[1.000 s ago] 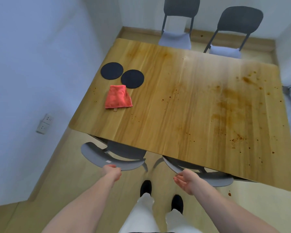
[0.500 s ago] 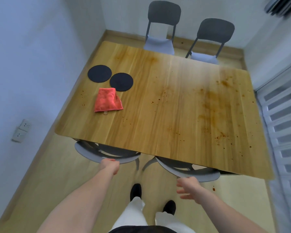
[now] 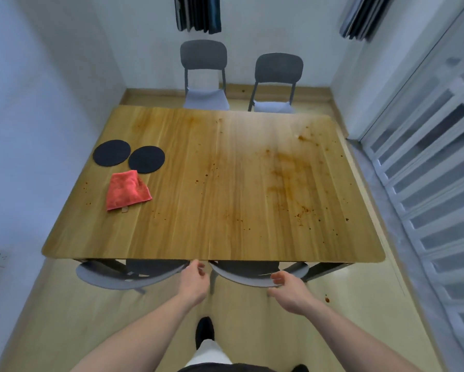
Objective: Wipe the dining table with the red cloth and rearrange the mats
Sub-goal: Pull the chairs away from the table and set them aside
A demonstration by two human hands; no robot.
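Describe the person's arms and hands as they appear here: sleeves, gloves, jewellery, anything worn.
Both forearms are bare from the bottom edge of the frame to the wrist, with no sleeve in view. The left hand and right hand wear no gloves. No watch, bracelet or ring shows on the sides that face the camera. Further down, light trousers and dark shoes show.

Both arms are bare from the fingers (image 3: pixel 198 265) back to the bottom edge of the view, with no sleeve, watch or ring to be seen on the left hand (image 3: pixel 194 281) or the right hand (image 3: pixel 290 289). Below the hands, white trousers (image 3: pixel 209 354) cover the legs under a dark strip of clothing (image 3: pixel 223 368) at the waist. Black shoes show, one (image 3: pixel 204 328) between the forearms and the tip of another (image 3: pixel 300 368) at the bottom edge.
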